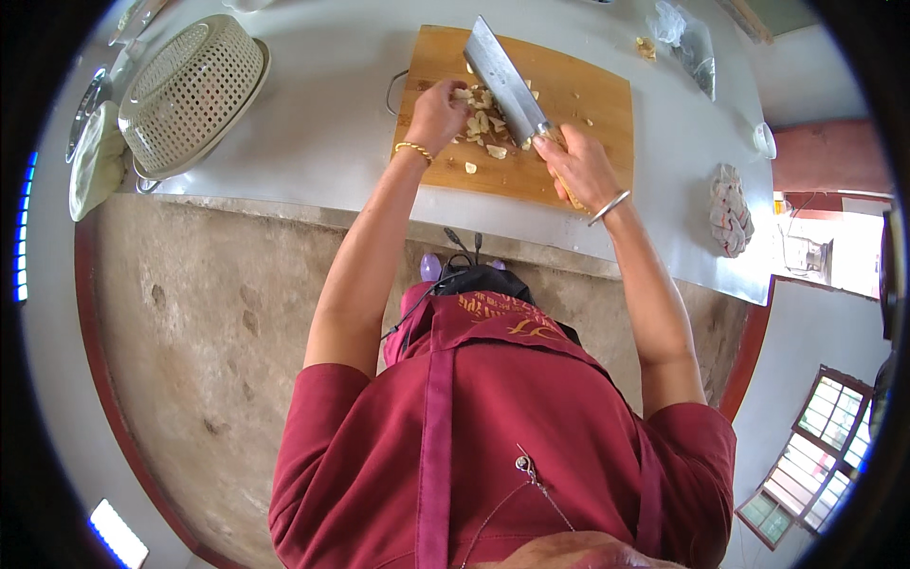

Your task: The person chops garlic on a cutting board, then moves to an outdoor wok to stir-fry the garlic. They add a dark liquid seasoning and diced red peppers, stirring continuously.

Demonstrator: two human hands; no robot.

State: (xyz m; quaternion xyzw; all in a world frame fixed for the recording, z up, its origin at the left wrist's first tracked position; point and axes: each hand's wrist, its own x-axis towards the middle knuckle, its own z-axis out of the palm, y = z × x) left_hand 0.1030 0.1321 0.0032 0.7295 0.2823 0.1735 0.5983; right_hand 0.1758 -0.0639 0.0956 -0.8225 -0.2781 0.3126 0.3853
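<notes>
Garlic-like pale pieces [482, 123] are lying in a loose heap near the middle of the wooden cutting board [588, 95], and you are working right over them. Your right hand [578, 169] is wrapping closed around the handle of the broad cleaver [507, 81], whose blade is angling up and away from you across the board. Your left hand [438, 112] is curling its fingers down onto the near-left side of the heap, touching the pieces just beside the blade.

To do this step well, you are wanting those left fingertips tucked under so the knuckles, not the tips, are facing the steel; from here I cannot tell whether they are fully tucked. Judging by the scatter, a few bits [470, 168] are straying toward the near edge of the board, so gathering them back into the heap would be keeping the cuts even. Rocking the blade from its tip would likely be giving you more control than lifting it high.

On the steel counter [313, 133], a pale plastic colander [190, 90] is sitting upside down well to your left, and a crumpled cloth [730, 211] is lying to your right, both well apart from the board.
</notes>
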